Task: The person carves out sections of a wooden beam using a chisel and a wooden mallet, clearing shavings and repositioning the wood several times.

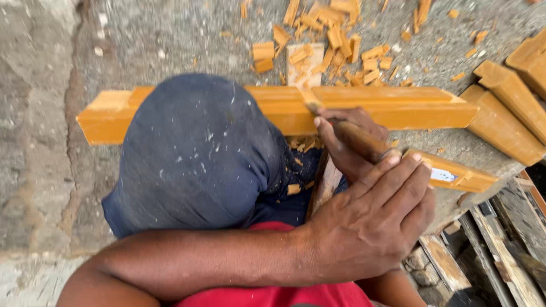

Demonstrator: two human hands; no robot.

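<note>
Wrapping the chisel [352, 136], the right hand [347, 142] sits half hidden behind the left hand [369, 222], its grip loosely curled on the handle end.

there is only one label [444, 175]: a small white sticker with a bit of blue on it. it sits on the top face of the short orange wood piece [455, 173], just beside the fingertips there. no packages, signs or screens are in view.
</note>
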